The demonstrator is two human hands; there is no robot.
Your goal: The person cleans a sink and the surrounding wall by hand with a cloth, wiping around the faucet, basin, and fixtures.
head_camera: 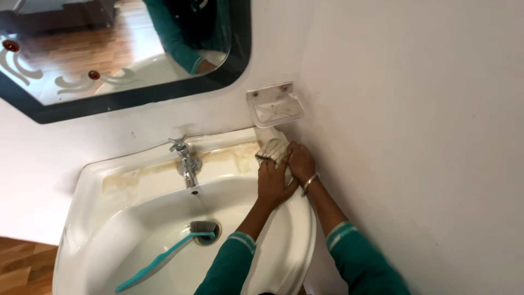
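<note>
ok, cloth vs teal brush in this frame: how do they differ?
The cloth is off-white, soft and bunched; the teal brush is rigid, long and thin with grey bristles. The cloth sits on the back corner ledge of the sink, under the left hand and right hand; the teal brush lies untouched in the bowl, bristles over the drain. Both rest on the sink.

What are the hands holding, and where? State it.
Both the left hand and right hand press a crumpled whitish cloth against the sink's back corner, gripping its near edge.
</note>
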